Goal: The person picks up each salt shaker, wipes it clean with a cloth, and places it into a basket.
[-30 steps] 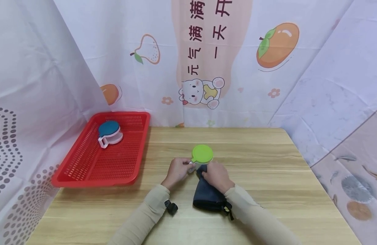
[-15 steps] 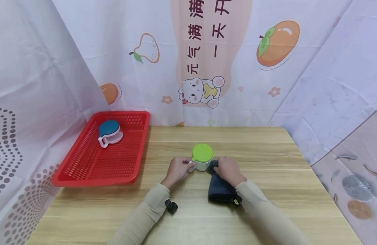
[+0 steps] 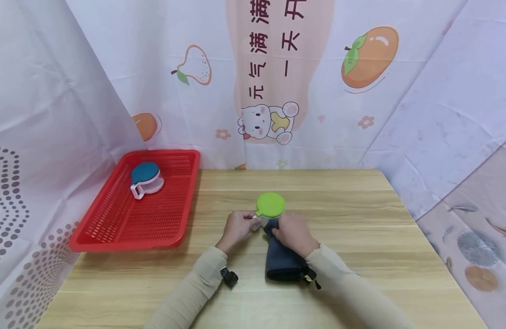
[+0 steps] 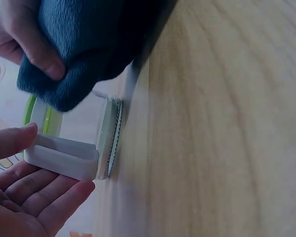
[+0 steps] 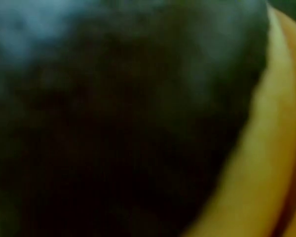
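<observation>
A small clear jar with a round green lid (image 3: 271, 204) stands on the table. My left hand (image 3: 237, 230) pinches its white handle (image 4: 64, 157) between thumb and fingers, as the left wrist view shows. My right hand (image 3: 295, 234) grips a dark blue cloth (image 3: 280, 259) at the jar's front right side; the cloth's lower part hangs toward the table's front. In the left wrist view the cloth (image 4: 81, 44) covers part of the jar's side. Dark, blurred cloth (image 5: 113, 118) fills most of the right wrist view.
On the left of the table sits a red plastic basket (image 3: 180, 233). Inside it, near the back, lies another container with a blue lid (image 3: 145, 172) and a white handle. A printed curtain (image 3: 162, 41) hangs behind the table (image 3: 343, 196).
Half a second ago my right hand and the cloth were farther right, off the jar's front; they have moved back left against it. My left hand has stayed on the handle.
</observation>
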`<state>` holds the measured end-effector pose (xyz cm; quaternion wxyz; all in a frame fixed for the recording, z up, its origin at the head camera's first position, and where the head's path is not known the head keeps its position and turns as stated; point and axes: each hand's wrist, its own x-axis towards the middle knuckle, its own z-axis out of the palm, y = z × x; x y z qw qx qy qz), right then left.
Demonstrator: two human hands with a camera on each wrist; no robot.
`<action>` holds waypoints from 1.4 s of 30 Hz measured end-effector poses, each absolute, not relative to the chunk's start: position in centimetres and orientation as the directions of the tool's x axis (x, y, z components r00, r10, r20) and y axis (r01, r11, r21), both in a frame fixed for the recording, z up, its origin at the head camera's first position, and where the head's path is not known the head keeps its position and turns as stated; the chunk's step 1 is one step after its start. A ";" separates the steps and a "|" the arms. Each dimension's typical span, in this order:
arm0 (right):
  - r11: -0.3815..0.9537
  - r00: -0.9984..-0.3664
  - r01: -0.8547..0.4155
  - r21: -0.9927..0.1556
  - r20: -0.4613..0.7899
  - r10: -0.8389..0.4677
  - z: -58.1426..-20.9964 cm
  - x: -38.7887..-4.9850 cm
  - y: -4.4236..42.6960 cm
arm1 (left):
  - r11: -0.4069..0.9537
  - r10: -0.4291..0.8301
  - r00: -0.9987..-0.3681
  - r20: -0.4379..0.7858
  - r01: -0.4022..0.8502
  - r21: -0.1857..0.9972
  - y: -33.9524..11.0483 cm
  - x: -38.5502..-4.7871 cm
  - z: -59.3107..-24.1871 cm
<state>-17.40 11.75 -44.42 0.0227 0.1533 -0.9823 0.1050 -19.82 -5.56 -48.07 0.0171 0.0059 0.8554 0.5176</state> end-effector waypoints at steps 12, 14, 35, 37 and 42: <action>0.935 -0.963 -0.271 -0.227 0.058 -0.265 -45.8 -17.9 11.1 | 0.473 0.050 -0.998 -0.047 -0.018 0.881 -5.8 -20.1 -48.3; 0.935 -0.966 -0.258 -0.244 0.048 -0.254 -46.0 -18.0 11.4 | 0.474 0.048 -0.998 -0.051 -0.022 0.880 -5.8 -20.1 -48.3; 0.883 -0.996 -0.061 -0.466 -0.034 -0.087 -43.5 -19.6 17.5 | 0.446 0.060 -0.996 -0.065 -0.031 0.894 -5.8 -19.8 -48.0; 0.844 -0.995 -0.044 -0.534 -0.050 -0.084 -43.2 -19.6 18.1 | 0.444 0.055 -0.996 -0.072 -0.040 0.895 -5.9 -19.8 -47.9; 0.688 -0.987 0.061 -0.723 -0.147 -0.067 -43.5 -19.5 19.2 | 0.447 0.049 -0.996 -0.079 -0.049 0.893 -5.8 -19.9 -47.8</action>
